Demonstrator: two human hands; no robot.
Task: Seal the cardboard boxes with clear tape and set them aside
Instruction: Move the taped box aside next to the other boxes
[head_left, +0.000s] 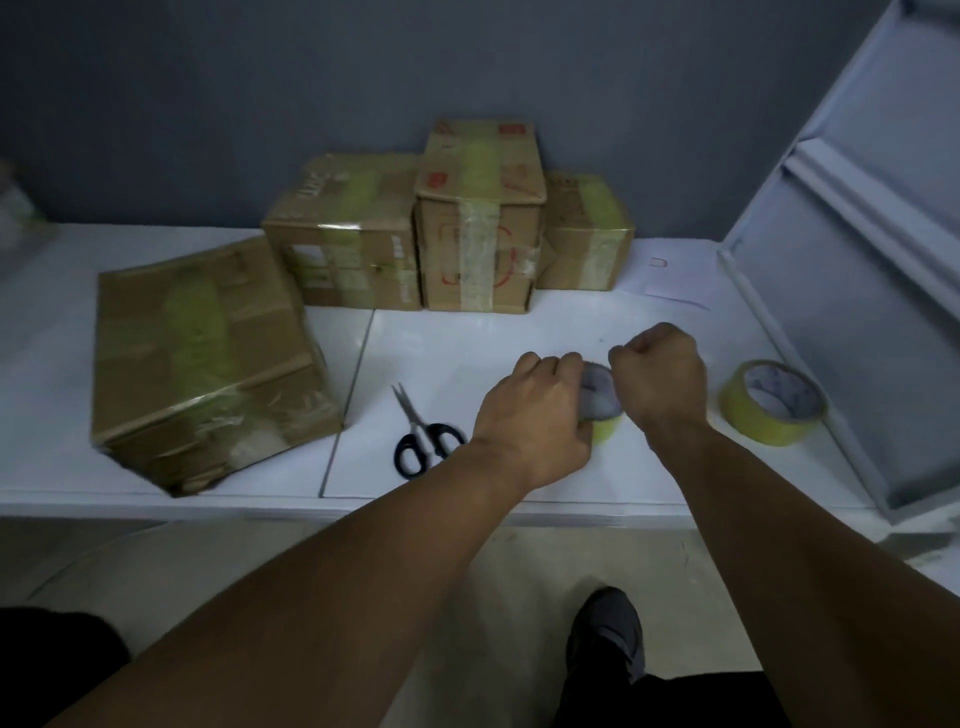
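Tabletop (467, 332): white, with a seam running front to back; it carries the boxes, tape and scissors.
Large box (208, 364): taped cardboard, lying tilted at the left front of the tabletop.
Back boxes: three taped cartons against the grey wall, the tall box (480, 218) between the left box (348, 234) and the small box (584, 234).
Left hand (535, 415): fingers curled round the tape roll (600, 397), gripping it just above the tabletop.
Right hand (662, 374): curled in a fist at the roll's far edge; what it pinches cannot be told.
Spare tape roll (774, 402): yellowish, lying flat at the right.
Scissors (423, 439): black handles, closed, just left of the left hand.
Paper sheet (670, 275): flat at the right rear.
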